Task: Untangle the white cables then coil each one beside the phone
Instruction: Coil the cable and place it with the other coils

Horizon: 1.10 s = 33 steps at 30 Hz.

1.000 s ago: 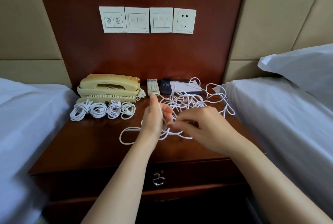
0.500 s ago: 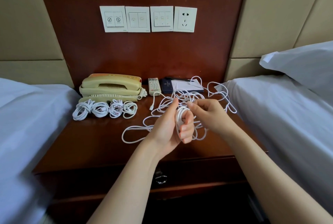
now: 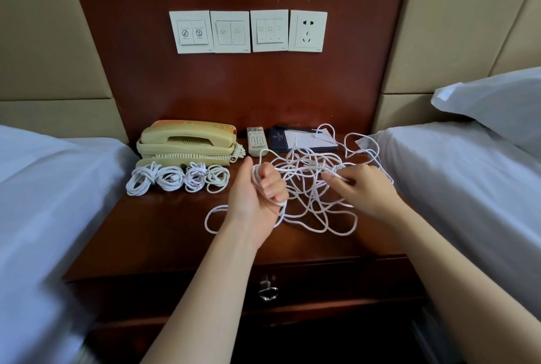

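1. Coiled cables (image 3: 178, 178) lie left of the left grip (image 3: 260, 191), beside the phone (image 3: 187, 141).
2. The left grip curls round wound cable turns.
3. The tangled cables (image 3: 307, 170) lie between both grips on the bench (image 3: 164, 232).
4. The right grip (image 3: 363, 185) pinches one strand.

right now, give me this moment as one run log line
phase: coiling | left hand: grips cable loops | right hand: pinches strand from tangle | coiled bundles: four, in front of phone

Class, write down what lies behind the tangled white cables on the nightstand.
A remote control and a dark folder holding a notepad lie behind the tangled cables. Cable loops cross the notepad, hiding parts of it.
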Available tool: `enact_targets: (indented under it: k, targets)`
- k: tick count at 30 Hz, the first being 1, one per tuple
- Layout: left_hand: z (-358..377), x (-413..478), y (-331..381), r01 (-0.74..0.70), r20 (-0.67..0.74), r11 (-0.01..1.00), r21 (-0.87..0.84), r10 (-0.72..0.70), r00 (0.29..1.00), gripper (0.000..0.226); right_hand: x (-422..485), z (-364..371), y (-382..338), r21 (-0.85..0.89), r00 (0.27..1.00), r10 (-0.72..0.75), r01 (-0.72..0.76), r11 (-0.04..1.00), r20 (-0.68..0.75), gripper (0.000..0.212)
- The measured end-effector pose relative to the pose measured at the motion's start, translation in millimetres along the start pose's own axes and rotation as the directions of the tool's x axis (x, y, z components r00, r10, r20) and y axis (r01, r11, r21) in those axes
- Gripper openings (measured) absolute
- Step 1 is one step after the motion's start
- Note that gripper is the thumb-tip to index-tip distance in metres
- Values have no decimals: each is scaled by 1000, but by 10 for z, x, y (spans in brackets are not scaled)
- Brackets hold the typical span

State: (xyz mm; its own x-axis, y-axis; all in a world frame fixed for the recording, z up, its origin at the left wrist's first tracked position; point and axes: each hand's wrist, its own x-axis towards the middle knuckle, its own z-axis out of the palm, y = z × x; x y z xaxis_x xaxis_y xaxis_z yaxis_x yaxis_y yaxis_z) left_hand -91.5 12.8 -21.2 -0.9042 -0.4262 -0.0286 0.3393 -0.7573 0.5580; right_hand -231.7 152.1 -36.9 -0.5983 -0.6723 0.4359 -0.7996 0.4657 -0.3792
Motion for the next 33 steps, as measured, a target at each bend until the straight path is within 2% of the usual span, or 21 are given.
enact_targets:
  k: [3,6,9,13,15,17,19,21,23,25,27,29,31,33]
  targets:
    - [-36,65,27,-61,-81,995,-84,55,995,52,-31,-77,-133,-15,988,-118,120,993,101,49]
    - [-57,106,44,-88,-123,988,-128,73,990,48,-119,-147,-275,-205,981,-120,151,967,154,42]
    - [-9,115,2,-123,-149,986,-109,106,983,47,-266,-163,-452,-313,949,-95,192,930,301,47]
    - [27,116,-58,-135,-176,990,-28,128,976,47,-385,-151,-641,-325,921,-151,275,905,359,42]
    - [36,134,-101,-127,-199,989,79,140,970,48,-414,-170,-689,-297,907,-220,335,894,359,37]
    - [17,178,-163,-137,-203,935,326,211,956,49,-412,-180,-702,-267,904,-303,386,883,302,33]
    - [5,191,-211,-154,-136,797,584,283,949,51,-371,-188,-675,-222,918,-343,383,897,198,35]
    - [7,174,-246,-155,-50,666,729,278,959,54,-322,-198,-602,-108,934,-344,353,929,95,33]
    - [40,132,-268,-142,4,546,825,246,969,55,-295,-217,-531,-60,936,-350,352,934,31,28]
    - [72,108,-291,-121,40,502,856,170,985,56,-286,-232,-502,-42,936,-351,351,935,12,29]
    - [83,93,-318,-63,50,524,849,39,998,56,-276,-246,-499,-9,936,-351,351,936,-26,33]
    - [90,61,-346,24,35,558,829,-95,995,51,-256,-256,-488,57,946,-321,323,945,-47,26]
    - [117,14,-359,101,61,609,787,-239,969,49,-225,-263,-445,133,962,-266,271,953,-56,24]
    - [136,-29,-339,189,105,659,728,-379,919,61,-193,-259,-389,211,977,-211,212,954,-30,28]
